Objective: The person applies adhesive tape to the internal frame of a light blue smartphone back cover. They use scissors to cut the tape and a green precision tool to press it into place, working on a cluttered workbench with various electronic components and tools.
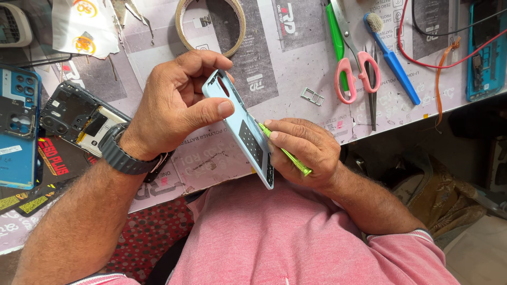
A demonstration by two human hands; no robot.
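1 pale blue phone frame (244, 132), held tilted on edge above the counter (311, 63), just in front of the pink-shirted torso. Left hand (174, 105): grip clenched on the frame's upper end, thumb pressed on its face. Right hand (306, 148): grip closed on 1 slim green screwdriver (289, 156), its tip touching the frame's face. Left wrist carries 1 grey watch band (122, 156). On the counter: 1 roll of tan tape (210, 26); 1 pair of pink-handled scissors (355, 63); 1 blue-handled brush (393, 60); 1 metal card tray (312, 96); 1 opened black phone body (79, 117) beside 1 blue phone back cover (18, 132).
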